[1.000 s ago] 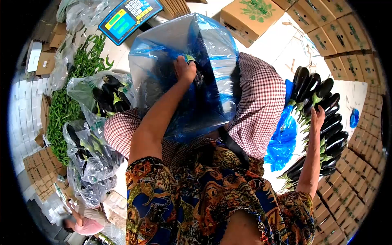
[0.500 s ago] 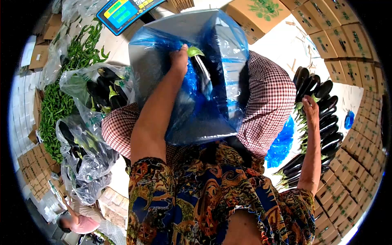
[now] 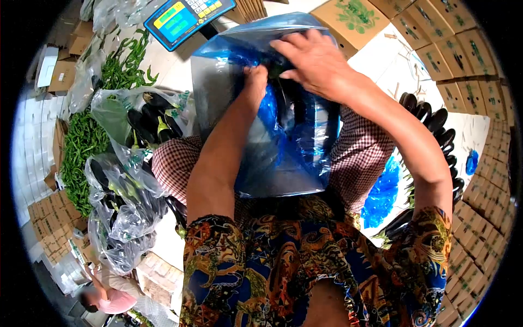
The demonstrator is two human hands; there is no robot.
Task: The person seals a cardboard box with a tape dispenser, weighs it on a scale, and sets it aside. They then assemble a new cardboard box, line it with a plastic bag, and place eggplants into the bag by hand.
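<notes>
On my lap sits a box (image 3: 214, 103) lined with a blue plastic bag (image 3: 272, 182). My left hand (image 3: 255, 80) is inside the opening, its fingers closed on the bunched blue film. Above the upper right of the opening is my right hand (image 3: 318, 61), slightly blurred, with thumb and fingers apart. Between and below the hands lies dark, glossy eggplant (image 3: 289, 106) in the box, mostly in shadow and partly covered by film. Whether the right hand touches it is hard to see. A row of eggplants (image 3: 436, 120) lies on the floor to my right, partly behind my right arm.
Left are bagged eggplants (image 3: 143, 126) and a heap of green peppers (image 3: 81, 158). A digital scale (image 3: 182, 22) stands at the top, a printed carton (image 3: 351, 22) beside the box. Stacked cartons (image 3: 476, 229) line the right. Another person (image 3: 111, 300) is lower left.
My right hand has left the eggplants on the right and come over the box. My left hand stays at the opening. The view has shifted slightly, moving the scene right.
</notes>
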